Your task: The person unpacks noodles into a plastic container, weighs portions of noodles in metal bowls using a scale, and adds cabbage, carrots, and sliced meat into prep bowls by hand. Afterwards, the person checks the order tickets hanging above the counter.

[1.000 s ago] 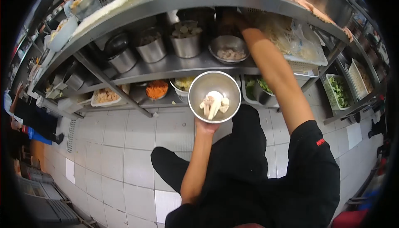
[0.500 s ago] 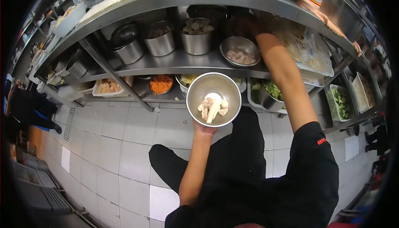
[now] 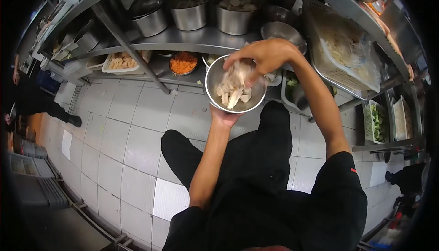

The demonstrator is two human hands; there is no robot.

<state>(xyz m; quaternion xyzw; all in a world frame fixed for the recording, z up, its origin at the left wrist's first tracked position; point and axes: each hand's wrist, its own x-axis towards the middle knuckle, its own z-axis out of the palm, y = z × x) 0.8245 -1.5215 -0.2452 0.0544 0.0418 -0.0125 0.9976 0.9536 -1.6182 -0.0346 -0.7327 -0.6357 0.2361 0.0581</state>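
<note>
My left hand (image 3: pixel 224 117) supports a metal bowl (image 3: pixel 211 96) from underneath, its fingers mostly hidden by the bowl. Pale chunks of food (image 3: pixel 233 98) lie inside, of a kind I cannot make out for certain. Over the bowl's far side is my right hand (image 3: pixel 270 55), palm down, with thumb and fingers apart. Just below those fingers, more pale pieces are smeared by motion as they drop among the others. Behind my right wrist, another metal bowl (image 3: pixel 281 30) stands on the shelf, partly covered.
Several steel pots (image 3: pixel 190 15) line the steel shelf (image 3: pixel 183 47). Shredded carrot (image 3: pixel 183 63) and a basket of pale pieces (image 3: pixel 123 62) sit lower down. A white basket with bagged food (image 3: pixel 352 65) is at right. A person's leg (image 3: pixel 55 109) shows at left.
My right hand has come back from deep in the shelf to above the bowl, bringing pale pieces and letting them go there. The view has shifted; the left hand still holds the bowl.
</note>
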